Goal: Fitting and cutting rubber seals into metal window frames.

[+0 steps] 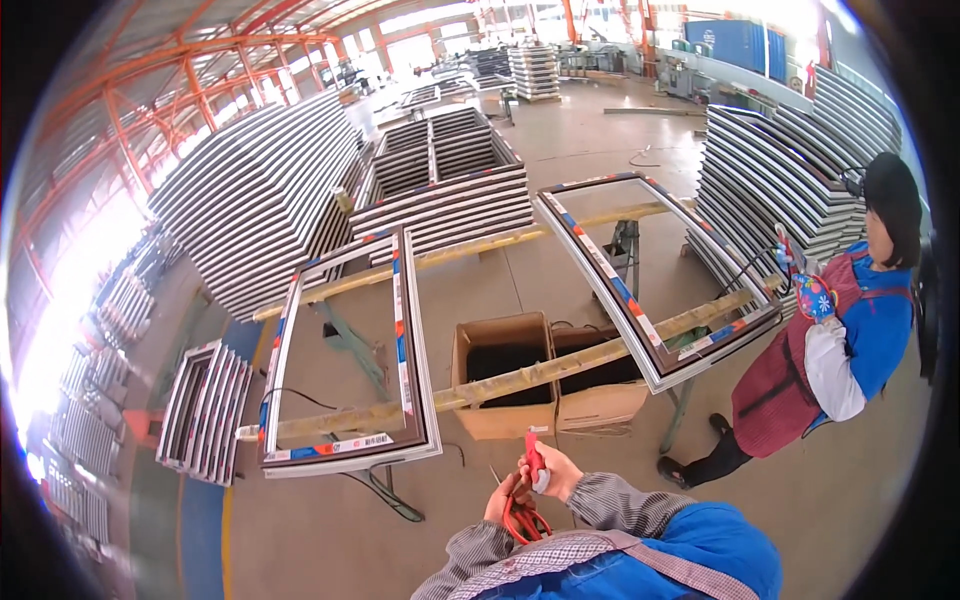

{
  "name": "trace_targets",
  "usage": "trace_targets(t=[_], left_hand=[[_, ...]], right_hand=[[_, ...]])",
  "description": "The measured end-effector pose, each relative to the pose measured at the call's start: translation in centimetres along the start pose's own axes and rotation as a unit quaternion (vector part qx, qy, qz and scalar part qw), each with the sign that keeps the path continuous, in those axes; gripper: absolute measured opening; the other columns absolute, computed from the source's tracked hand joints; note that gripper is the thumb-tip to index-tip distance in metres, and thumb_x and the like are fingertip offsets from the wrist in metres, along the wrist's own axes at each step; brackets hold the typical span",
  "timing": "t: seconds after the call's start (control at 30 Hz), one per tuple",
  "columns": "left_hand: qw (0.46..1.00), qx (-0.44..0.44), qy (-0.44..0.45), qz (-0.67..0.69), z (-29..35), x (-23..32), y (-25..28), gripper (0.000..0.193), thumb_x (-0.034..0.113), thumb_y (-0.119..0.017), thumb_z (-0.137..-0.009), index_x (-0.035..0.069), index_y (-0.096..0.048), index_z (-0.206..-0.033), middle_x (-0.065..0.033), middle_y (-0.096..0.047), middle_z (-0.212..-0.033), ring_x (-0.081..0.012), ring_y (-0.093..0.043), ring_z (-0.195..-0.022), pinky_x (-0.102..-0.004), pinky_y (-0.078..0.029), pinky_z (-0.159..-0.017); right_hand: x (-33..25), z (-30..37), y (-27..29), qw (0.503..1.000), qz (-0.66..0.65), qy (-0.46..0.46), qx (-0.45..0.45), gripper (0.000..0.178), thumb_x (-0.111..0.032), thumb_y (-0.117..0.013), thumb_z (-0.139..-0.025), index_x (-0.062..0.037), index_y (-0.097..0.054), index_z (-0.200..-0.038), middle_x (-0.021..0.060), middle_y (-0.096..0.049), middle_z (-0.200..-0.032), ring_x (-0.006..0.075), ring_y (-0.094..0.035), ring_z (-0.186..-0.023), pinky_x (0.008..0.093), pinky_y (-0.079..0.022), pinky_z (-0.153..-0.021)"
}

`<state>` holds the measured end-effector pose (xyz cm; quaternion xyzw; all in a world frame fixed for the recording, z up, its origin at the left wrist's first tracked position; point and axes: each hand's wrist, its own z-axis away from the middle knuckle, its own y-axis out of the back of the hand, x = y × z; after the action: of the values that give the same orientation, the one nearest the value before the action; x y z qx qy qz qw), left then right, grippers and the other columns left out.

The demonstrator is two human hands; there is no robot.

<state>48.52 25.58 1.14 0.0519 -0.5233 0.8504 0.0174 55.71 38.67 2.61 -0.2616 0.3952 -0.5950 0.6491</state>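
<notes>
Close to my body, my left hand [502, 499] is closed round red-handled scissors [524, 524], whose loops hang below the fingers and whose thin tip points up. Right beside it, my right hand [560, 474] grips a small red tool with a pale lower part [537, 462]; its exact kind is unclear. Both hands are almost touching, apart from the frames. Ahead on the left lies a dark rectangular window frame [410, 340] with coloured tape strips along it. A similar window frame [610, 275] lies ahead on the right.
Yellowish padded rails [500, 384] support both frames. Two open cardboard boxes [505, 422] stand below the near rail. Stacked frames rise at the left [260, 190], centre [450, 215] and right [770, 170]. A co-worker in a red apron [775, 380] stands at the right, holding something.
</notes>
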Motion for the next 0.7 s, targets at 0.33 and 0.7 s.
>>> trace_targets(t=[0.33,0.7], left_hand=[[0.998,-0.003,-0.018,0.055,1.1,-0.9,0.8,0.029,0.029,-0.034,-0.091,0.011,-0.054,-0.101,0.0023,-0.058,-0.076,-0.0069,-0.039,-0.05,-0.0222,-0.039,-0.051],[0.999,-0.017,-0.017,-0.025,-6.1,5.2,-3.3,0.023,0.027,-0.036,-0.091,0.016,-0.055,-0.093,0.0076,-0.059,-0.073,-0.0047,-0.045,-0.051,-0.0211,-0.038,-0.05]], right_hand=[[1.4,-1.2,1.4,0.999,-0.006,-0.037,0.012,0.035,-0.038,-0.039,-0.089,-0.0039,-0.045,-0.085,0.0076,-0.052,-0.074,0.0178,-0.052,-0.061,0.0345,-0.048,-0.053],[-5.7,-4.0,-3.1,0.999,0.017,0.001,-0.04,0.039,-0.04,-0.036,-0.09,-0.0027,-0.046,-0.086,0.0063,-0.052,-0.074,0.0166,-0.054,-0.062,0.0322,-0.049,-0.056]])
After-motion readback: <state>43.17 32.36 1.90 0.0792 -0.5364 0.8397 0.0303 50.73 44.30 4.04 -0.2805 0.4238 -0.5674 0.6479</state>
